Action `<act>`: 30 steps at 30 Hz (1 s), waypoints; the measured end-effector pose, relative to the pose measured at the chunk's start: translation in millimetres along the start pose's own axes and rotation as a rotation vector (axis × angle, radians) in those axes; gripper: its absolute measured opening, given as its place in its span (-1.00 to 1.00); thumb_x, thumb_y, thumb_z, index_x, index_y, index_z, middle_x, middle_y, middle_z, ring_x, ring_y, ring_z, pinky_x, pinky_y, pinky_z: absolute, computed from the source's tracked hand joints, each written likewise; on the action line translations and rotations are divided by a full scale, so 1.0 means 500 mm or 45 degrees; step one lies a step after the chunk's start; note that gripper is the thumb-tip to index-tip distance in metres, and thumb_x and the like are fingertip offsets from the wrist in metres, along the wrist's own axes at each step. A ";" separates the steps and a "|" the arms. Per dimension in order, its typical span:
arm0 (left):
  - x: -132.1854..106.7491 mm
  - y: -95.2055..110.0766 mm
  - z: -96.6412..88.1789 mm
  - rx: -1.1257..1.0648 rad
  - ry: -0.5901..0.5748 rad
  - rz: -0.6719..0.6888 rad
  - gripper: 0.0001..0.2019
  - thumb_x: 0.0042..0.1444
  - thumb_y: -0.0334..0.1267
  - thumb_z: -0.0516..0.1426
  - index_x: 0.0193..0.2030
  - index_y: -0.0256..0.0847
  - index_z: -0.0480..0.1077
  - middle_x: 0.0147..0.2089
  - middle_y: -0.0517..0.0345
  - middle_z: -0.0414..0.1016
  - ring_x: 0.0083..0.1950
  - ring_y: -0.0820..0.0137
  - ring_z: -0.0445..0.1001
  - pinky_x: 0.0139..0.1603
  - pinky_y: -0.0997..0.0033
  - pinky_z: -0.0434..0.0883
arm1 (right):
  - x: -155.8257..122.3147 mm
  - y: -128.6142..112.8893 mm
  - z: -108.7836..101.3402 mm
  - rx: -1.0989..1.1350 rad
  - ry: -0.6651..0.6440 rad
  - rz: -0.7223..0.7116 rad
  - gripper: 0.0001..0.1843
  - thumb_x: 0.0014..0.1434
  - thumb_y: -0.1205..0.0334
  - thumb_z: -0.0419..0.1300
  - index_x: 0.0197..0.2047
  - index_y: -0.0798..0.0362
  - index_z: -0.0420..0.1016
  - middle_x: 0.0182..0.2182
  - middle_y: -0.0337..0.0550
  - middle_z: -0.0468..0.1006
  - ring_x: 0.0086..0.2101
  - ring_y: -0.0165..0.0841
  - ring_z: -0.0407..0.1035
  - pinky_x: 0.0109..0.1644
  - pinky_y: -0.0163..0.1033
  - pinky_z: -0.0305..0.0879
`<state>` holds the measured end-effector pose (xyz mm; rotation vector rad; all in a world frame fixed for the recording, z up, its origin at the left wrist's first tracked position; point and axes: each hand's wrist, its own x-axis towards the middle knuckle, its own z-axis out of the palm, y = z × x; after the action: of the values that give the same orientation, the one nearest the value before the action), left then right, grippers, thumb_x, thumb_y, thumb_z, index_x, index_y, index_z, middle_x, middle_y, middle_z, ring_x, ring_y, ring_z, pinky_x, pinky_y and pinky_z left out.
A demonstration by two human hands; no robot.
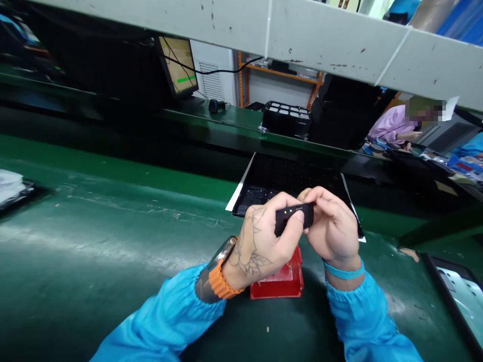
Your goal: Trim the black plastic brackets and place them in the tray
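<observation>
A small flat black rectangular piece (308, 215) with two gold dots and tiny print is held up over the bench. My left hand (264, 241) is closed on it, thumb across the face that is turned toward me. The fingers of my right hand (334, 229) are bent together around the right end of the same piece; their tips are partly hidden. Below my hands stands a red plastic bin (277, 289), partly covered by my left hand. Just behind them lies a black tray (256, 176) with moulded pockets, on a white sheet.
The green bench (113, 251) spreads around. At the far left are white items (9, 186) on a dark tray; at right, a dark-framed tray (462, 291). A raised shelf behind carries a monitor (179, 65), scanner (216, 105) and black box (287, 119). A co-worker (392, 123) sits beyond.
</observation>
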<state>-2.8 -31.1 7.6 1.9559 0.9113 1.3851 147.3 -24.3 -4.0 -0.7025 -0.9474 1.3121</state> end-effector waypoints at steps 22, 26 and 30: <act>0.045 -0.011 -0.059 -0.095 -0.544 -0.118 -0.85 0.13 -0.31 0.19 -0.46 -0.24 0.48 -0.56 0.28 0.44 -0.52 0.51 0.32 -0.44 0.51 0.25 | 0.043 -0.015 -0.073 -0.156 -0.801 0.400 -0.60 0.12 0.02 0.45 -0.50 0.11 0.46 -0.59 -0.26 0.42 -0.65 -0.49 0.21 -0.59 -0.38 0.18; 0.046 -0.014 -0.055 -0.116 -0.522 -0.122 -0.82 0.15 -0.28 0.19 -0.46 -0.25 0.46 -0.51 0.23 0.49 -0.48 0.49 0.36 -0.43 0.49 0.25 | 0.042 -0.012 -0.073 -0.130 -0.804 0.371 -0.60 0.15 0.03 0.45 -0.49 0.09 0.44 -0.57 -0.29 0.38 -0.65 -0.50 0.18 -0.61 -0.38 0.17; 0.045 -0.018 -0.048 -0.092 -0.526 -0.131 -0.81 0.15 -0.28 0.17 -0.47 -0.24 0.43 -0.52 0.24 0.45 -0.49 0.49 0.32 -0.45 0.48 0.21 | 0.041 -0.013 -0.076 -0.197 -0.798 0.349 -0.59 0.16 0.01 0.45 -0.48 0.09 0.42 -0.56 -0.31 0.36 -0.65 -0.52 0.13 -0.64 -0.40 0.08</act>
<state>-22.4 -6.5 20.6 2.0046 0.7415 0.8942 183.6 -1.9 -12.6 -0.5549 -1.5064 1.7647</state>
